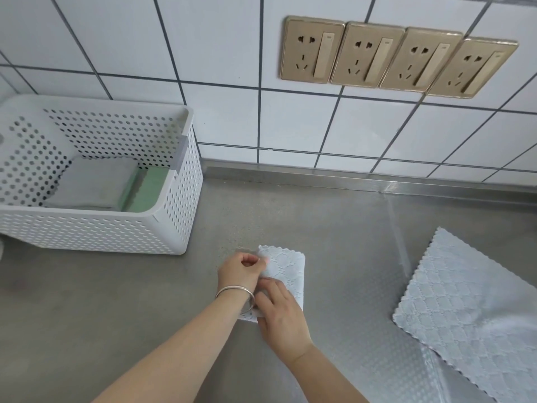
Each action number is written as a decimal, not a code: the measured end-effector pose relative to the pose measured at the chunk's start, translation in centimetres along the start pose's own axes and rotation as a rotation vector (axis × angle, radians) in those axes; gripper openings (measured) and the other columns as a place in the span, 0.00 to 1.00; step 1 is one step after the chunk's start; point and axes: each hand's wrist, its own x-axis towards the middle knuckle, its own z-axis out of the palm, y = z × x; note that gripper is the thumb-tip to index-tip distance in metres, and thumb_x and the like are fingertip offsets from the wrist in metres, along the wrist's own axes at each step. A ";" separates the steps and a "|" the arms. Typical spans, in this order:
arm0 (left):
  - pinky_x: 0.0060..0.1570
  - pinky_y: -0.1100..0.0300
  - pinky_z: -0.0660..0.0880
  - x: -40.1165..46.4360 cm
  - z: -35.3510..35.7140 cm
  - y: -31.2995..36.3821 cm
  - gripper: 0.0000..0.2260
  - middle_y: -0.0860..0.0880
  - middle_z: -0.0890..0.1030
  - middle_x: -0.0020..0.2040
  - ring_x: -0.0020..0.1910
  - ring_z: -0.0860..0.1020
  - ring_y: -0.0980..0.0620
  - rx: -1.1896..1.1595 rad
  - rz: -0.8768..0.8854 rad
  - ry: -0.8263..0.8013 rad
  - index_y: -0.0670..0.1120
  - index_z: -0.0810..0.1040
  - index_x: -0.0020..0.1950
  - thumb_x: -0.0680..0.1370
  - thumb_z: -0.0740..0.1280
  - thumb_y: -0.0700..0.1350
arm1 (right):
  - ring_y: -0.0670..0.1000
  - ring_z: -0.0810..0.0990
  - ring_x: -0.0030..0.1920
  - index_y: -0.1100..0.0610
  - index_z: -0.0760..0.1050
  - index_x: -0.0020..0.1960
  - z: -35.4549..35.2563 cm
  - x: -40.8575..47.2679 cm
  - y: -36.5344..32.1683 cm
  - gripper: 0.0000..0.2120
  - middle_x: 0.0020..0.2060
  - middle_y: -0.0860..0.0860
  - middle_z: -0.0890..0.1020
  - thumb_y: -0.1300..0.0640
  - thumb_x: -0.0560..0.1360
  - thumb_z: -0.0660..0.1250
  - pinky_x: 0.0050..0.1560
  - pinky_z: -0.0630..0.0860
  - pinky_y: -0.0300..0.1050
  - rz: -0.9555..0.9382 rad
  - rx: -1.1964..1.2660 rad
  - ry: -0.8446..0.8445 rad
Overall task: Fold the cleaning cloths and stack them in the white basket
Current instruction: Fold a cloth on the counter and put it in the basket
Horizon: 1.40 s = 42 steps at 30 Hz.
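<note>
Grey steel counter point(290, 205) against a white tiled wall with four gold sockets point(398, 56). Near centre, a white cloth point(286, 270) with zigzag edges lies folded into a narrow strip. The left hand point(241, 270), with a bangle at its wrist, pinches the strip's far left edge; the right hand point(280, 311) presses flat on its near end, probably to hold the fold. A pale blue cloth point(465, 303) lies unfolded at right. Far left, the white basket point(96, 228) holds folded grey and green cloths.

Bright, even light; wide-angle edge distortion.
</note>
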 end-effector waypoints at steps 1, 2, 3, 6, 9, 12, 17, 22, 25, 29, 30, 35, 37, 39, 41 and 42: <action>0.41 0.66 0.67 0.1 -0.1 -0.3 0.04 0.52 0.79 0.35 0.37 0.75 0.54 -0.007 -0.001 0.002 0.47 0.79 0.39 0.70 0.72 0.45 | 0.51 0.74 0.53 0.54 0.66 0.41 0.0 0.1 0.0 0.08 0.51 0.51 0.78 0.64 0.65 0.61 0.45 0.75 0.41 -0.004 0.004 -0.008; 0.40 0.67 0.66 0.2 -0.2 -0.5 0.04 0.52 0.78 0.34 0.37 0.75 0.53 -0.003 0.006 0.018 0.47 0.79 0.38 0.71 0.72 0.45 | 0.51 0.74 0.52 0.54 0.66 0.41 0.1 0.0 0.0 0.08 0.51 0.50 0.77 0.63 0.65 0.61 0.44 0.75 0.41 -0.011 0.007 -0.010; 0.39 0.67 0.65 0.3 -0.4 -0.7 0.05 0.52 0.78 0.33 0.36 0.75 0.53 0.000 0.017 0.041 0.47 0.78 0.38 0.71 0.72 0.45 | 0.51 0.74 0.52 0.54 0.68 0.42 0.1 -0.1 0.0 0.08 0.52 0.50 0.76 0.63 0.64 0.61 0.46 0.74 0.42 -0.017 0.005 -0.011; 0.39 0.66 0.65 0.7 -1.3 -0.9 0.06 0.52 0.77 0.32 0.36 0.74 0.52 0.042 0.092 0.119 0.48 0.76 0.38 0.72 0.71 0.45 | 0.53 0.72 0.62 0.54 0.72 0.54 0.4 -0.9 0.5 0.21 0.60 0.53 0.77 0.61 0.61 0.62 0.61 0.69 0.46 0.015 -0.090 -0.048; 0.39 0.64 0.65 1.4 -1.9 -1.4 0.06 0.50 0.79 0.35 0.37 0.75 0.51 0.168 0.168 0.137 0.48 0.73 0.39 0.74 0.68 0.44 | 0.53 0.65 0.68 0.53 0.68 0.64 0.4 -1.9 1.7 0.37 0.66 0.54 0.74 0.61 0.56 0.71 0.66 0.60 0.50 0.120 -0.276 -0.180; 0.39 0.62 0.68 2.2 -1.9 -2.3 0.07 0.49 0.80 0.37 0.40 0.78 0.47 0.253 0.160 0.120 0.49 0.72 0.38 0.74 0.68 0.45 | 0.54 0.61 0.70 0.53 0.66 0.66 0.5 -2.4 2.3 0.43 0.67 0.53 0.72 0.59 0.53 0.76 0.69 0.52 0.49 0.211 -0.356 -0.297; 0.40 0.58 0.71 2.7 -1.6 -3.6 0.10 0.49 0.80 0.39 0.42 0.78 0.44 0.356 0.060 0.140 0.53 0.69 0.36 0.76 0.65 0.49 | 0.52 0.43 0.76 0.53 0.64 0.69 1.5 -3.0 2.4 0.31 0.70 0.51 0.64 0.59 0.65 0.57 0.70 0.47 0.48 0.207 -0.347 -0.255; 0.41 0.54 0.74 3.1 -1.1 -4.2 0.07 0.46 0.81 0.39 0.41 0.78 0.41 0.307 0.115 0.178 0.48 0.71 0.40 0.76 0.65 0.46 | 0.53 0.54 0.74 0.53 0.69 0.67 1.3 -2.8 2.3 0.31 0.69 0.51 0.65 0.61 0.65 0.48 0.69 0.48 0.48 0.222 -0.338 -0.272; 0.40 0.51 0.74 3.3 -0.9 -4.5 0.07 0.43 0.81 0.38 0.40 0.78 0.39 0.288 0.146 0.200 0.47 0.69 0.40 0.76 0.64 0.45 | 0.52 0.46 0.76 0.53 0.66 0.68 1.4 -2.8 2.3 0.31 0.70 0.52 0.66 0.61 0.66 0.48 0.69 0.49 0.49 0.216 -0.354 -0.287; 0.39 0.55 0.72 3.2 -0.9 -4.5 0.06 0.47 0.81 0.41 0.43 0.79 0.41 0.349 0.135 0.194 0.48 0.71 0.43 0.77 0.64 0.47 | 0.53 0.52 0.75 0.53 0.66 0.68 1.1 -2.6 1.9 0.30 0.68 0.52 0.71 0.58 0.65 0.49 0.69 0.49 0.48 0.251 -0.340 -0.388; 0.38 0.56 0.70 3.1 -1.0 -4.5 0.05 0.49 0.81 0.42 0.44 0.79 0.42 0.395 0.123 0.201 0.48 0.73 0.44 0.76 0.64 0.49 | 0.53 0.58 0.73 0.52 0.67 0.67 0.7 -2.6 1.8 0.30 0.67 0.52 0.72 0.56 0.65 0.51 0.69 0.50 0.47 0.240 -0.329 -0.405; 0.44 0.53 0.74 2.7 -0.8 -5.8 0.11 0.47 0.80 0.52 0.50 0.76 0.45 0.599 0.601 0.290 0.47 0.77 0.52 0.70 0.69 0.46 | 0.50 0.64 0.71 0.50 0.71 0.66 -1.0 -2.4 2.4 0.20 0.69 0.50 0.71 0.46 0.78 0.52 0.68 0.56 0.49 0.187 -0.225 -0.301; 0.59 0.51 0.68 2.5 0.0 -6.3 0.18 0.49 0.78 0.61 0.61 0.71 0.49 0.745 0.782 0.171 0.47 0.75 0.60 0.73 0.60 0.51 | 0.48 0.61 0.71 0.51 0.67 0.68 -1.3 -1.3 3.0 0.21 0.69 0.51 0.70 0.47 0.80 0.48 0.68 0.56 0.49 0.264 -0.315 -0.327; 0.66 0.49 0.57 2.2 0.8 -7.2 0.24 0.48 0.73 0.67 0.67 0.65 0.49 0.886 0.816 0.032 0.46 0.70 0.66 0.74 0.55 0.56 | 0.50 0.54 0.74 0.53 0.62 0.71 -1.1 -0.5 3.7 0.24 0.71 0.51 0.67 0.46 0.77 0.52 0.69 0.51 0.48 0.332 -0.403 -0.389; 0.66 0.48 0.55 2.5 1.0 -7.9 0.28 0.47 0.70 0.70 0.70 0.61 0.48 0.984 0.730 -0.056 0.47 0.64 0.70 0.74 0.52 0.60 | 0.50 0.48 0.75 0.54 0.54 0.75 -0.4 -0.4 4.3 0.32 0.74 0.51 0.61 0.44 0.75 0.53 0.70 0.47 0.49 0.360 -0.419 -0.431; 0.67 0.48 0.55 2.7 1.0 -8.0 0.29 0.47 0.67 0.72 0.71 0.59 0.48 1.005 0.682 -0.081 0.48 0.61 0.72 0.74 0.51 0.61 | 0.50 0.49 0.75 0.55 0.51 0.76 -0.1 -0.4 4.5 0.34 0.75 0.51 0.59 0.43 0.74 0.53 0.70 0.47 0.49 0.379 -0.411 -0.462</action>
